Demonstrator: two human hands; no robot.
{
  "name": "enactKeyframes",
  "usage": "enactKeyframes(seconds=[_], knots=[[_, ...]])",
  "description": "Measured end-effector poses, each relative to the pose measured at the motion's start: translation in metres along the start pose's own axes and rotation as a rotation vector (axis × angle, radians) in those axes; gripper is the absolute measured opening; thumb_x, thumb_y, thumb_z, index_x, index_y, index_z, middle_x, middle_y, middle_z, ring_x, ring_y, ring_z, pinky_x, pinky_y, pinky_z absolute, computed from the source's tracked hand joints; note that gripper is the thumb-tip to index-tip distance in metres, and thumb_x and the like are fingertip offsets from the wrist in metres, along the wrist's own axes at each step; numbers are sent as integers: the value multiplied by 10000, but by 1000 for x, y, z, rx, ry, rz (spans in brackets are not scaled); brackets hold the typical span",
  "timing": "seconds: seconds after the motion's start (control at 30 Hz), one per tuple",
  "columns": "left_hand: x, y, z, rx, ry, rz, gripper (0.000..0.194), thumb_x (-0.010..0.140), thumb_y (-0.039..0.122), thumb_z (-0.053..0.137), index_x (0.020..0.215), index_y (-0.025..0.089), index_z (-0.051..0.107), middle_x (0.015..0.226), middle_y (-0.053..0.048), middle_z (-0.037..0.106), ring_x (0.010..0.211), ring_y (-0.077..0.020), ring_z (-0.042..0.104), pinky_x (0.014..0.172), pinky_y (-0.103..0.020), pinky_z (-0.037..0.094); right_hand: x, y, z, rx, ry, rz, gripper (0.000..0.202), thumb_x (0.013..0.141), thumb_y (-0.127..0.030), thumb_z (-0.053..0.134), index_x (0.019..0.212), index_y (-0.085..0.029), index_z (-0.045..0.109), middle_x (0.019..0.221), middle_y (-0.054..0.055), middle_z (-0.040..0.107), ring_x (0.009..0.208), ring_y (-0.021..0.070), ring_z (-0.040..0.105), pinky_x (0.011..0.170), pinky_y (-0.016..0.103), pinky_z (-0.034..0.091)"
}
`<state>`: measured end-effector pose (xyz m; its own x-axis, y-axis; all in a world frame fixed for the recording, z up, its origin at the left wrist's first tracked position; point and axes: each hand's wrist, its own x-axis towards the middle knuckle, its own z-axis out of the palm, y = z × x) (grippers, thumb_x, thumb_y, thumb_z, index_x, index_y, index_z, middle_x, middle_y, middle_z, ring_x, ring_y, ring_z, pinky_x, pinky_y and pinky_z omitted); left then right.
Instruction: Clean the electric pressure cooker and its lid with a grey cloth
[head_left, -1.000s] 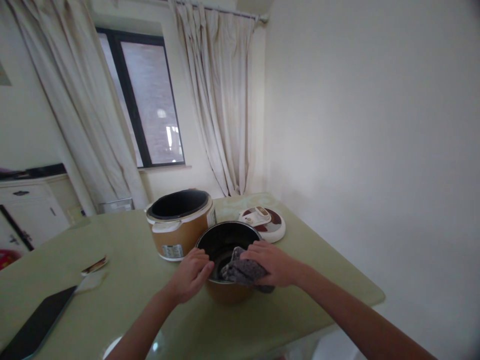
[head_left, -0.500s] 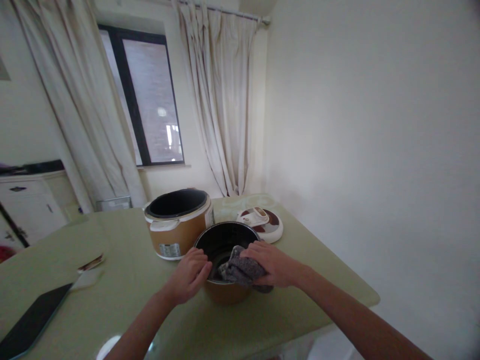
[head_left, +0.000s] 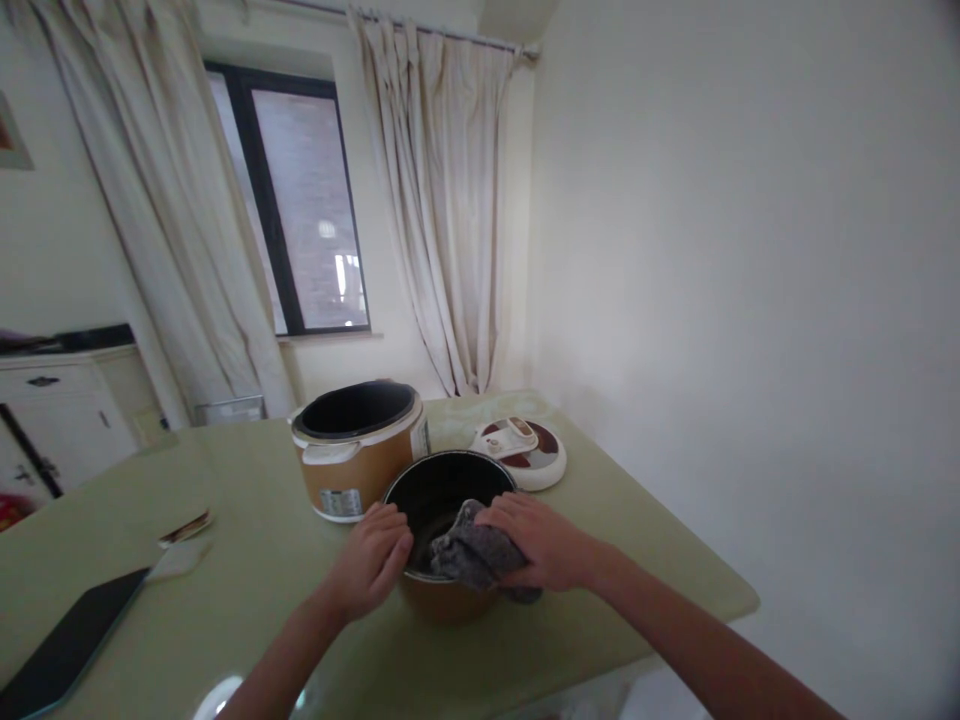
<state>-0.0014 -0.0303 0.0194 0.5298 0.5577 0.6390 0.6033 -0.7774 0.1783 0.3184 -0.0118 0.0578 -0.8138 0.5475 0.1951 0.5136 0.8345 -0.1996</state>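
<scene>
A round inner pot (head_left: 450, 600), black inside and brown outside, stands upright on the table in front of me. My left hand (head_left: 373, 562) is closed over its left rim, fingers curled on the edge. In my right hand (head_left: 541, 540) is a bunched grey cloth (head_left: 480, 548), which lies over the pot's near right rim and partly inside it. Just behind the pot, to the left, stands the rice cooker body (head_left: 361, 472), brown and white with a dark open cavity. The cooker's lid (head_left: 541, 468) lies flat behind the pot on the right.
The pale green tabletop (head_left: 247, 560) ends at a wall (head_left: 712, 300) on the right. A dark flat board (head_left: 75, 635) lies at the left front, with a small packet (head_left: 186, 528) beyond it. Curtains and a window are behind.
My hands and the pot have shifted slightly left and toward me. The cloth has moved a little left along the near rim. My view has tilted up slightly.
</scene>
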Motion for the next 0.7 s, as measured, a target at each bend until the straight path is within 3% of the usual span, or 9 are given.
enactKeyframes(seconds=[0.07, 0.17, 0.23, 0.3, 0.4, 0.53, 0.63, 0.7], knots=[[1, 10, 5, 31, 20, -40, 475, 1172, 289, 354, 726, 251, 513, 716, -22, 604, 730, -210, 558, 746, -424, 381, 3, -2, 4, -15, 15, 30, 693, 912, -570, 879, 1457, -221, 633, 1279, 113, 714, 1144, 313, 636, 1037, 443, 449], [-1, 34, 22, 77, 48, -68, 385, 1155, 325, 439, 800, 257, 573, 776, -31, 643, 752, -227, 576, 756, -432, 389, 13, -25, 21, -71, 71, 154, 680, 900, -535, 887, 1452, -233, 628, 1311, 122, 715, 1170, 334, 630, 1042, 457, 446], [-5, 38, 26, 87, 67, -34, 309, 1134, 378, 504, 867, 255, 597, 822, -39, 666, 783, -240, 595, 777, -434, 412, 17, -38, 31, -86, 115, 203, 689, 920, -555, 865, 1476, -237, 612, 1341, 133, 710, 1196, 347, 628, 1052, 467, 450], [-7, 29, 21, 81, 78, 37, 307, 1122, 437, 532, 883, 252, 586, 830, -37, 664, 792, -243, 599, 789, -430, 427, 16, -39, 32, -58, 111, 159, 730, 938, -643, 835, 1503, -243, 604, 1344, 132, 712, 1196, 345, 635, 1051, 466, 462], [-9, 4, 7, 65, 92, 100, 338, 1134, 403, 483, 835, 253, 530, 775, -13, 613, 757, -223, 575, 787, -413, 426, 10, -18, 20, 46, 67, 41, 764, 918, -704, 839, 1491, -242, 632, 1296, 117, 729, 1171, 323, 653, 1042, 451, 480], [-19, -14, 12, 59, 160, 7, 324, 1130, 315, 465, 815, 252, 511, 776, -9, 591, 779, -218, 580, 817, -412, 447, 2, 16, 9, 237, 135, -3, 703, 871, -663, 900, 1388, -233, 697, 1268, 110, 745, 1185, 316, 665, 1081, 475, 487], [-38, -15, 39, 34, 307, -112, 242, 1126, 420, 495, 1021, 264, 648, 1099, -96, 718, 1113, -305, 674, 989, -496, 517, 1, 24, 10, 449, 232, 54, 731, 798, -675, 949, 1342, -249, 710, 1306, 96, 753, 1225, 328, 677, 1113, 504, 497], [-52, -15, 58, 21, 394, -192, 387, 1095, 552, 550, 1353, 284, 656, 1492, -169, 643, 1473, -397, 554, 1158, -617, 489, 3, 22, 7, 633, 260, 111, 699, 800, -646, 950, 1322, -255, 697, 1287, 73, 765, 1198, 314, 704, 1076, 479, 539]])
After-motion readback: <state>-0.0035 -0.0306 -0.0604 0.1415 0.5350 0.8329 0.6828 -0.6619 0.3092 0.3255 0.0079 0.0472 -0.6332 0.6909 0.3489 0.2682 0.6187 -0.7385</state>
